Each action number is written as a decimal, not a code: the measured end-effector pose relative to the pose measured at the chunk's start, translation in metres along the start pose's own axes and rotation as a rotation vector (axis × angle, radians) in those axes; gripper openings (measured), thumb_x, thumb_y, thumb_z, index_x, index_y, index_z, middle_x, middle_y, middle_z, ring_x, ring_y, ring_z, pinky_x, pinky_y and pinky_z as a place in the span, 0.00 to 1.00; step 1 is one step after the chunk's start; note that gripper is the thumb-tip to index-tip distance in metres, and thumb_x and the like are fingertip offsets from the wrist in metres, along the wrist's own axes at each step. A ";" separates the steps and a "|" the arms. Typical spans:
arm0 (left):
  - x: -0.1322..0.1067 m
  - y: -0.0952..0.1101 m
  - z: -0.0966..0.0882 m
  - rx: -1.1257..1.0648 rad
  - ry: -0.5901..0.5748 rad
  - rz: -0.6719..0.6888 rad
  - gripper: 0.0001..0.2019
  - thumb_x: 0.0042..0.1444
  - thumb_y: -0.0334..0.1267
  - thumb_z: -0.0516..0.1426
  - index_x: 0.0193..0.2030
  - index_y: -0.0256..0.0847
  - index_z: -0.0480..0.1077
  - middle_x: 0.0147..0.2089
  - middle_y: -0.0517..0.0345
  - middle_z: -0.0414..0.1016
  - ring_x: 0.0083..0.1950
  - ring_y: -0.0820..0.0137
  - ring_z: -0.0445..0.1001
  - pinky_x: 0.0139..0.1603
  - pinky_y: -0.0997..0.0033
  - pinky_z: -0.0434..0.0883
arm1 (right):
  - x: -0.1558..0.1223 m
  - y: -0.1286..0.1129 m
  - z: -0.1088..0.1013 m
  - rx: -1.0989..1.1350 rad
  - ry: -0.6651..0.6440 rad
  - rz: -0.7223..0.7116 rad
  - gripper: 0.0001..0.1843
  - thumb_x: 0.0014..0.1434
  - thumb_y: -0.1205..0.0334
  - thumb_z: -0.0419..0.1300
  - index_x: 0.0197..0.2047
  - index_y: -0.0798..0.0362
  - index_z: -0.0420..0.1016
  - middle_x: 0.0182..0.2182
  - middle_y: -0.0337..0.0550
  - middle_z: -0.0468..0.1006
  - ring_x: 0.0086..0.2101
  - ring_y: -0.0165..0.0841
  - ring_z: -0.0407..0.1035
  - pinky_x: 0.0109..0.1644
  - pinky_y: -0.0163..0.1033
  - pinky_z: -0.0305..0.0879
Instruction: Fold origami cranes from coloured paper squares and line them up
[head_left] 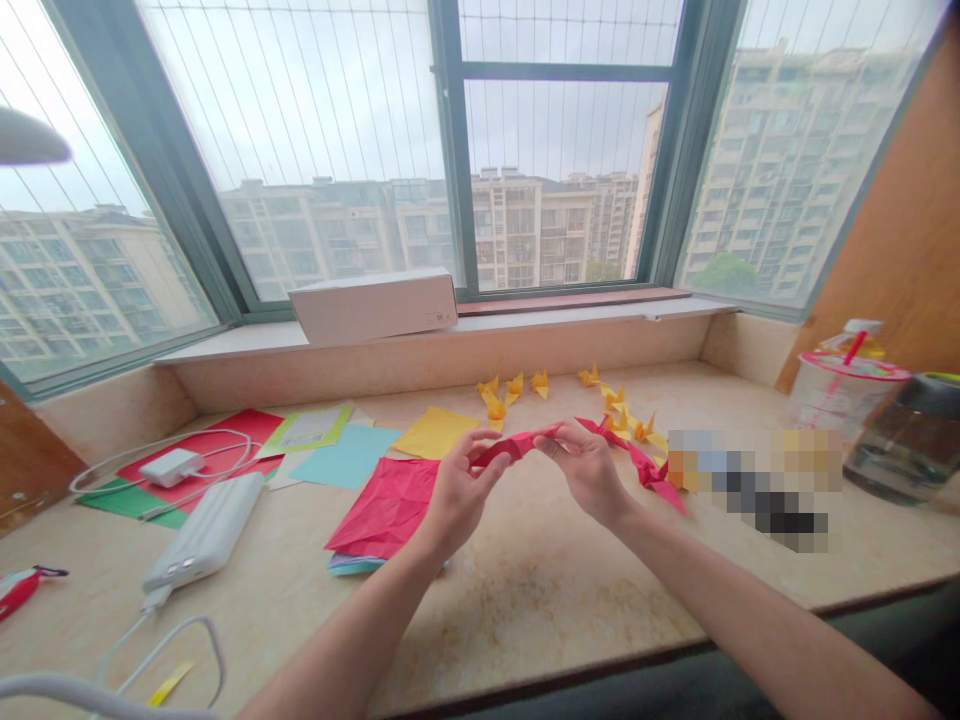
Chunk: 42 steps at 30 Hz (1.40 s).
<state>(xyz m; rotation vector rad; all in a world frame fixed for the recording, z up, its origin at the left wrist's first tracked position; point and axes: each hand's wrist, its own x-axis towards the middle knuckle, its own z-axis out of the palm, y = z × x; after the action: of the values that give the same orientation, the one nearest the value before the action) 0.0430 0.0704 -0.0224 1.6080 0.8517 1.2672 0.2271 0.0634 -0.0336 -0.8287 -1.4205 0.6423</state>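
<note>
Between both hands, above the stone sill, is a piece of folded red paper (517,445). My left hand (466,487) pinches its left end between thumb and fingers. At its right end, the fingertips of my right hand (586,468) are closed on a narrow point. Just left of my left hand lies a stack of paper with a creased red sheet (384,508) on top. Beyond my right hand are folded red paper cranes (656,478) and several small yellow paper cranes (495,405).
Coloured sheets, among them a yellow one (435,432) and a light blue one (346,455), lie at the left. A white power bank (206,530) and a charger (172,466) trail cables. A white box (375,308) stands by the window. A lidded cup (844,390) and a dark jug (907,440) stand right.
</note>
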 end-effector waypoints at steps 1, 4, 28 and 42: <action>0.000 0.000 0.000 0.009 0.001 0.002 0.17 0.56 0.42 0.62 0.50 0.39 0.68 0.41 0.51 0.81 0.39 0.67 0.79 0.38 0.71 0.72 | 0.000 -0.001 0.000 0.010 -0.004 0.005 0.10 0.59 0.53 0.63 0.35 0.49 0.82 0.33 0.42 0.78 0.37 0.36 0.70 0.46 0.42 0.65; 0.000 0.000 -0.001 0.046 0.001 0.012 0.18 0.57 0.42 0.61 0.52 0.39 0.68 0.40 0.50 0.81 0.42 0.65 0.79 0.42 0.68 0.72 | -0.001 -0.006 0.000 -0.021 -0.006 0.002 0.11 0.59 0.52 0.63 0.36 0.49 0.82 0.33 0.42 0.80 0.37 0.37 0.71 0.47 0.43 0.66; -0.002 -0.001 -0.002 0.265 -0.072 0.124 0.08 0.59 0.42 0.58 0.35 0.39 0.73 0.36 0.56 0.79 0.41 0.65 0.76 0.43 0.68 0.71 | 0.003 -0.001 -0.015 -0.045 0.148 -0.012 0.15 0.61 0.50 0.60 0.46 0.50 0.74 0.35 0.44 0.79 0.37 0.36 0.72 0.44 0.42 0.67; -0.004 -0.001 -0.004 0.378 0.049 0.333 0.02 0.61 0.35 0.56 0.36 0.42 0.70 0.49 0.49 0.80 0.50 0.62 0.78 0.50 0.60 0.74 | 0.003 -0.006 -0.006 0.151 -0.279 0.212 0.30 0.59 0.48 0.63 0.60 0.53 0.62 0.39 0.48 0.81 0.39 0.37 0.76 0.46 0.45 0.70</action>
<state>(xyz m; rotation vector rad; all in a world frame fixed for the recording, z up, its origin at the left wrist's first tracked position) 0.0380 0.0684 -0.0240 2.0936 0.9214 1.4405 0.2330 0.0615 -0.0263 -0.7977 -1.5218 1.0481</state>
